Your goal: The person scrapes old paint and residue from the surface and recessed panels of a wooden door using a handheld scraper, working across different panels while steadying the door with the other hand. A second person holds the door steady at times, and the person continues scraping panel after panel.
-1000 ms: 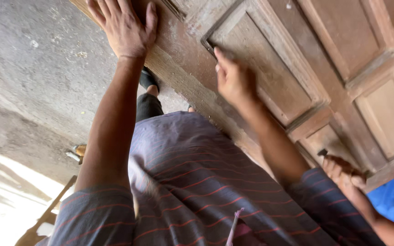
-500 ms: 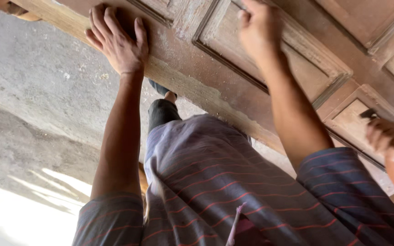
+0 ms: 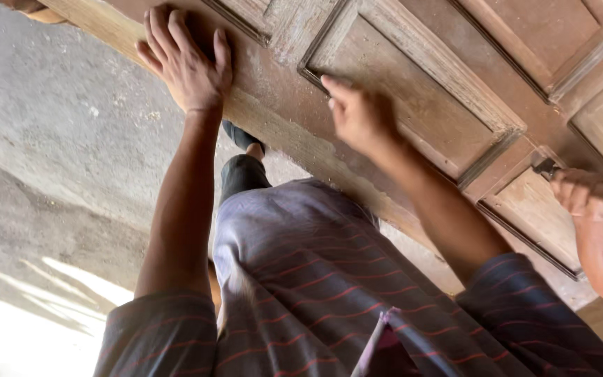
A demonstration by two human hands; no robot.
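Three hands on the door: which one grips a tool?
The co-worker's hand at the far right, closed on a tool; the person's left hand and right hand are bare.

Short-sleeved shirt (image 3: 301,279) of grey-purple cloth with thin red stripes, sleeves ending above the elbows. Bare forearms, left hand (image 3: 186,63) and right hand (image 3: 361,115) ringless. Below the shirt hem, dark trousers (image 3: 239,174) and a dark shoe (image 3: 240,136).

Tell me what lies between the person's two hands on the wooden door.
In the head view, only bare door wood lies between the left hand and right hand: a worn flat rail and a panel's moulded corner.
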